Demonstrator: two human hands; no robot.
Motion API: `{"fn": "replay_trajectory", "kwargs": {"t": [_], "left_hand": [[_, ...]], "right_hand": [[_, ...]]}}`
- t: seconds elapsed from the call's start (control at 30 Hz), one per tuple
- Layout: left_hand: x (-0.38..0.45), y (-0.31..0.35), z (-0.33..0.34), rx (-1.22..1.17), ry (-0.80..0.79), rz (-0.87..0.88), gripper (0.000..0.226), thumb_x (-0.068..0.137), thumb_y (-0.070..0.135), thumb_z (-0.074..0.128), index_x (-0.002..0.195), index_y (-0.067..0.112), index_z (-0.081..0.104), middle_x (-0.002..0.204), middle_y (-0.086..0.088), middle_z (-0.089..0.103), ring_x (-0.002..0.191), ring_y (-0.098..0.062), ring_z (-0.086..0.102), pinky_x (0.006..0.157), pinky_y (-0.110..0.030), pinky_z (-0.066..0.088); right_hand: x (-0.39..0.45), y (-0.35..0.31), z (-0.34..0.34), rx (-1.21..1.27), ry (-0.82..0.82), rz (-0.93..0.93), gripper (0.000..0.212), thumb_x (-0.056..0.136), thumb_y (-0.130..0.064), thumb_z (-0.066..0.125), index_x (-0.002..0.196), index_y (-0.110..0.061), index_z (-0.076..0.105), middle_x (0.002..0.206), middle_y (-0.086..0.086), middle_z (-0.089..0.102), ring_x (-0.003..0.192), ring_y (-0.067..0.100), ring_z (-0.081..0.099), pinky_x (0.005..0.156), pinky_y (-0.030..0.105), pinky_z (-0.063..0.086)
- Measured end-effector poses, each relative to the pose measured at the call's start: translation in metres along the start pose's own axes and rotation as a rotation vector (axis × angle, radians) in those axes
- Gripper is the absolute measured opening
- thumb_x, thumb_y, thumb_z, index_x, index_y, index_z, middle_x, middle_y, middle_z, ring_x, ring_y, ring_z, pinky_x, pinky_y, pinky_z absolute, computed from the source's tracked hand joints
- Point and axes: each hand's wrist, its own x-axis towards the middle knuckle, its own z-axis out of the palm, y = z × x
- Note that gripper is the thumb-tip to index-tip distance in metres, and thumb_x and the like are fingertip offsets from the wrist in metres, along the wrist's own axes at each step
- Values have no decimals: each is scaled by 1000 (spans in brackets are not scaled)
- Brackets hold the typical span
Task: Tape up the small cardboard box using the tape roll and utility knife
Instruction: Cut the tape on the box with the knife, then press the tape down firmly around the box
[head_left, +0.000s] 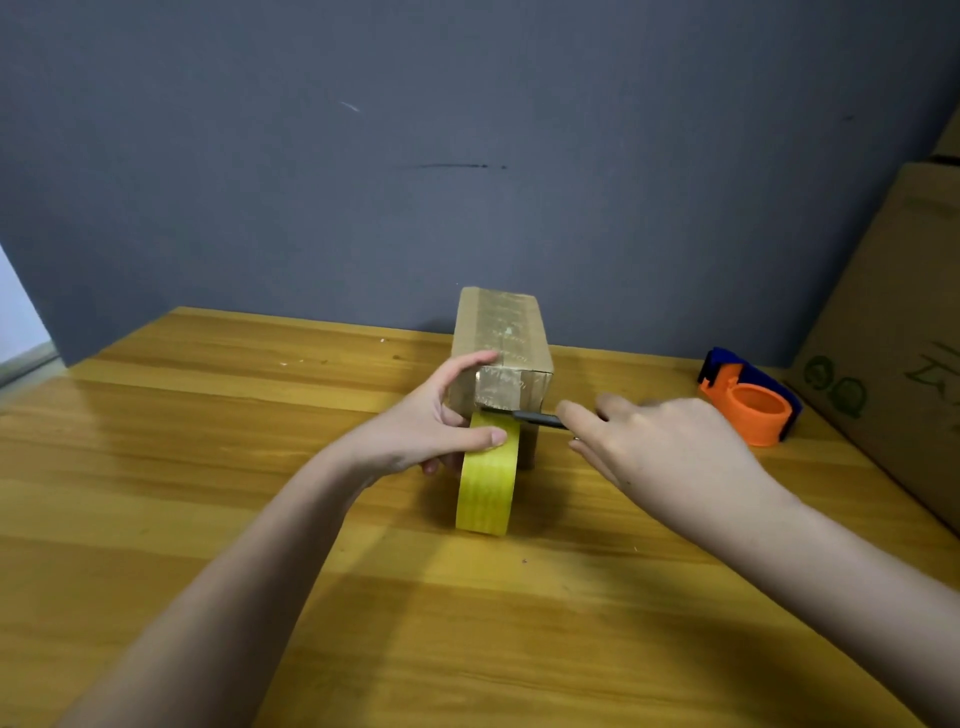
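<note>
A small cardboard box (501, 332) stands on the wooden table (208, 467), with shiny tape along its top and down its near end. A yellow tape roll (485, 483) stands on edge right in front of the box. My left hand (431, 426) grips the roll, thumb across its top, index finger resting on the box's near top corner. My right hand (665, 447) holds a dark utility knife (535, 417), whose tip lies at the tape between box and roll.
An orange and blue tape dispenser (748, 397) sits on the table to the right. A large cardboard carton (893, 338) stands at the right edge. A dark grey wall (415, 156) rises behind the table.
</note>
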Motion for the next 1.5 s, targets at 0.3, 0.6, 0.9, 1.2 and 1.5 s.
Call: {"fn": "replay_trajectory", "kwargs": {"t": [0.3,0.6,0.9,1.2,1.5], "left_hand": [[-5,1,0,-11,-1,-17,89,83,19,71,143,52,15,60,-7,54,50,-10,45,40,-21,33],[-28,5,18,-101,78,-10,108,83,10,69,146,44,-12,106,-4,71,79,-9,73,72,-19,55],[-49,4,58,-324,184,-33,80,92,0,53,144,40,7,115,-9,65,75,-14,72,66,-20,55],[-32,21,95,-11,351,-110,35,93,30,54,125,30,41,78,-1,64,45,-15,62,57,-35,57],[24,32,166,1122,202,191,46,98,37,36,141,22,25,101,-10,70,90,-35,67,57,-31,38]], "right_hand": [[-14,11,13,15,-55,79,23,72,-29,78,81,-15,63,51,3,53,27,22,44,32,19,24],[-23,13,6,32,-97,150,25,94,-42,45,104,-21,54,78,-1,65,51,21,62,37,23,25],[-41,12,0,385,-214,421,30,95,-53,35,114,-35,48,93,-9,65,77,19,66,59,32,53],[-73,28,37,1014,-277,780,26,93,-45,50,104,-25,61,81,0,61,78,23,58,66,36,42],[-90,28,82,720,-307,923,28,98,-29,44,122,-15,46,123,15,57,108,39,58,84,42,45]]}}
